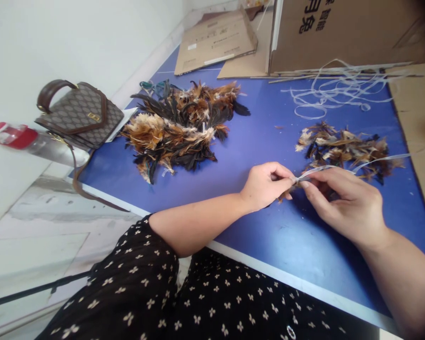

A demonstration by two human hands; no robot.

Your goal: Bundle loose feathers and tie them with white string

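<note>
1. So the left hand (pixel 267 186) has thumb and index pinched tight on a thin white ribbon (pixel 320 168), with a little brown feather bunch (pixel 286 194) poking out under the fingertips.
2. Right hand (pixel 354 203) is pinched on that same ribbon, super close to the left one. The ribbon's tail runs off over the right edge.
3. Spot-wise, the ribbon and bunch are right of center, nearer the front of the blue tabletop (pixel 258 146). White edging (pixel 304 278) runs diagonally along the front, with both forearms over it.
4. Room to move: a wide blue stretch sits between the hands and the big feather heap (pixel 173 141) on the left, plus another in front of the right wrist. Beyond the hands it's tighter, with a smaller feather pile (pixel 347 146) just past the right hand, then a ribbon tangle (pixel 340 92).
5. Writing: the brown carton (pixel 343 40) at the back shows 月兔 and 智能, with another character cut off.
6. The flattened cardboard (pixel 216 40) has a white label and print too small to read.
7. Monogram-patterned handbag (pixel 81 115) with a gold clasp, can't make out a brand. The red-labelled bottle (pixel 42 146) beside it is too blurry.
</note>
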